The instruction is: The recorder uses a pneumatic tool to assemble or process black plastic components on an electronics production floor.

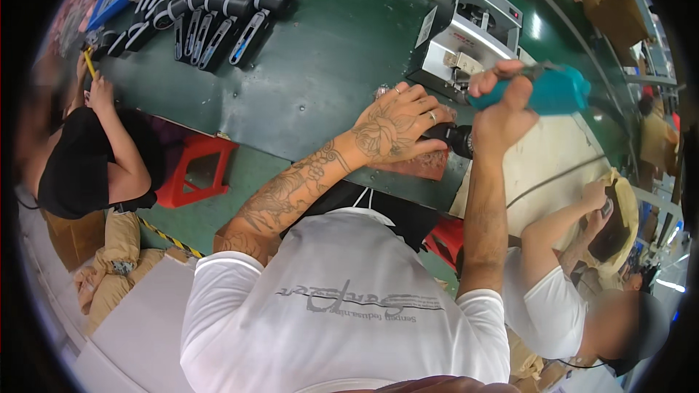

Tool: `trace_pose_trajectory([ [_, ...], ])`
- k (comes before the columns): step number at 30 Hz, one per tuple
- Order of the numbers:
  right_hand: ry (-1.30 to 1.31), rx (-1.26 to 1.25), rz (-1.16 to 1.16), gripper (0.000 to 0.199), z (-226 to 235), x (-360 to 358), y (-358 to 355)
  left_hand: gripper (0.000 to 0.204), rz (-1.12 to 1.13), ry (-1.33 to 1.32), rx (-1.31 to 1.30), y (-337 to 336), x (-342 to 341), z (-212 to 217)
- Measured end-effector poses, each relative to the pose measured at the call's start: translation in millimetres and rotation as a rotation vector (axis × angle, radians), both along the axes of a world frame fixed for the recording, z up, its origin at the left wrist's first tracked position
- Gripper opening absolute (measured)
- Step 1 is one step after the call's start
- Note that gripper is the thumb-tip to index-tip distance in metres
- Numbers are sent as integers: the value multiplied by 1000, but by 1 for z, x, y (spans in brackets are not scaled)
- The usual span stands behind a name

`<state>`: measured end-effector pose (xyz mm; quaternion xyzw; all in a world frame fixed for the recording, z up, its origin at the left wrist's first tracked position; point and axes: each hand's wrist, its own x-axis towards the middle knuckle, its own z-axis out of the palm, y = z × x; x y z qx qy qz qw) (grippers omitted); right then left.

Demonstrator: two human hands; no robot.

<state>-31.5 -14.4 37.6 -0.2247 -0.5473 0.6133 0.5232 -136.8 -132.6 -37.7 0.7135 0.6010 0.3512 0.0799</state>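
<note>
Both curled: left hand palm-down round black part, right hand round teal object.

A teal thing, blurred so that its kind is unclear, is sitting in the grip of the right hand, extending sideways above the surface. A black, rounded, ridged part is lying on its side, partly hidden between the thumb and fingers of the left hand. A flat reddish-brown block is resting on the surface, mostly covered by that hand.
</note>
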Motion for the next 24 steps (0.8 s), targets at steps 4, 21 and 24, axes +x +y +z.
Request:
trace_pose_trajectory([
  [4, -30, 81, -15, 69, 3, 37, -8, 45, -3, -26, 1, 1, 2, 4],
  [21, -84, 120, -41, 60, -19, 40, -15, 46, -3, -8, -61, -1, 3, 6],
  [24, -63, 122, -20, 56, -20, 38, -14, 45, -22, 17, -80, 1, 3, 8],
])
